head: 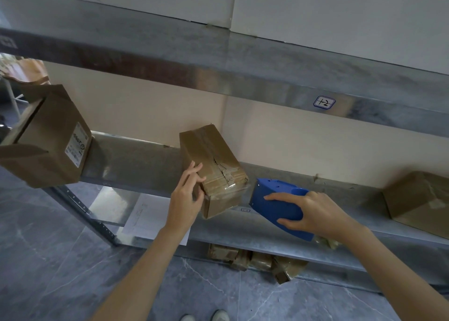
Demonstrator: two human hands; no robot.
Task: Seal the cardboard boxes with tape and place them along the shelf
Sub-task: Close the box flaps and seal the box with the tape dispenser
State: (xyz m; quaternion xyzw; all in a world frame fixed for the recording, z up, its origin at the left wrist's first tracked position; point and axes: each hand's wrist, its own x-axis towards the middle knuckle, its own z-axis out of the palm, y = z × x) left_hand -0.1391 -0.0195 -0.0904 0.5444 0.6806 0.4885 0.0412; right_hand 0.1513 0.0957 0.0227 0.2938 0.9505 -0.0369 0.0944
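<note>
The fingers of the left hand are bent over the near left corner of the middle box, with the thumb against its end face, a light pinch that steadies it. The right hand is wrapped round the blue tape dispenser, just beside the box's right side. Whether tape runs between the two I cannot tell.

The box lies askew on the shelf, its near end jutting over the front edge. Tape runs along its top and wrinkles over the near end, so sealing looks nearly done. Next would likely be smoothing that end down, then squaring the box back onto the shelf.

At the left end an open box hangs off the edge, flaps loose and probably due for taping, and a closed box sits towards the right end.
</note>
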